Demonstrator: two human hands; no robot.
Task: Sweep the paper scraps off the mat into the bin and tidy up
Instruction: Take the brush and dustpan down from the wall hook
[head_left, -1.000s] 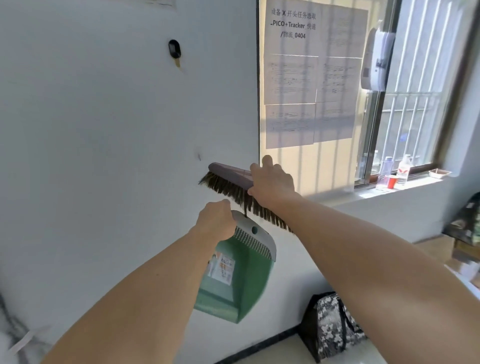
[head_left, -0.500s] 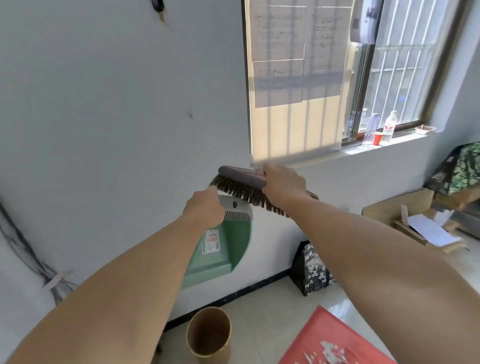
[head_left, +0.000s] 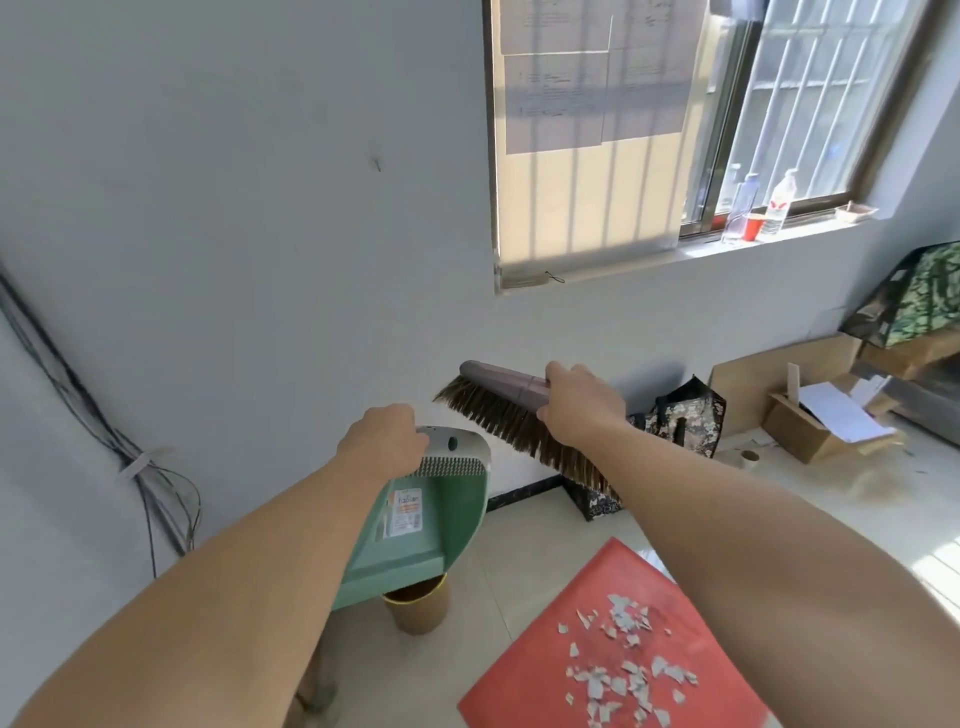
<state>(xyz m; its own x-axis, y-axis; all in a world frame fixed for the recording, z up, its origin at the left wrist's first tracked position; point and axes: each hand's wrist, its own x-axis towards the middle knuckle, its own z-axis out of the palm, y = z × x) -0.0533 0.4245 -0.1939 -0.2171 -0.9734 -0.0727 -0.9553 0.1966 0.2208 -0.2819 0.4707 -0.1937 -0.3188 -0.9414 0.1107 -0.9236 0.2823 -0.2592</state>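
1. Head view, left hand (head_left: 387, 441): closed round the handle of the green dustpan (head_left: 436, 525). The pan is held hanging, with its open lip pointing down.
2. Head view, right hand (head_left: 576, 410): clasped over the back of the brush (head_left: 498, 410), bristles turned down and to the left. The brush head lies just above and to the right of the left hand. Whether the bristles touch the dustpan cannot be told.
3. Head view, bin (head_left: 418, 608): stood upright on the floor (head_left: 519, 545) directly below the left hand, its rim partly hidden by the dustpan lip.
4. Head view, mat (head_left: 530, 670): red, laid on the floor below the right forearm. The paper scraps (head_left: 623, 660) are strewn across it, ungathered.
5. Change noted: a second ago both hands were held high against the wall (head_left: 260, 208), with no mat or bin in sight. They have since been lowered with both tools, and the view has tipped down, so that bin and mat are now seen.
6. Meaning for the task: the tools are judged fetched and the sweeping not yet begun. Brush and dustpan remain to be brought down to the mat.
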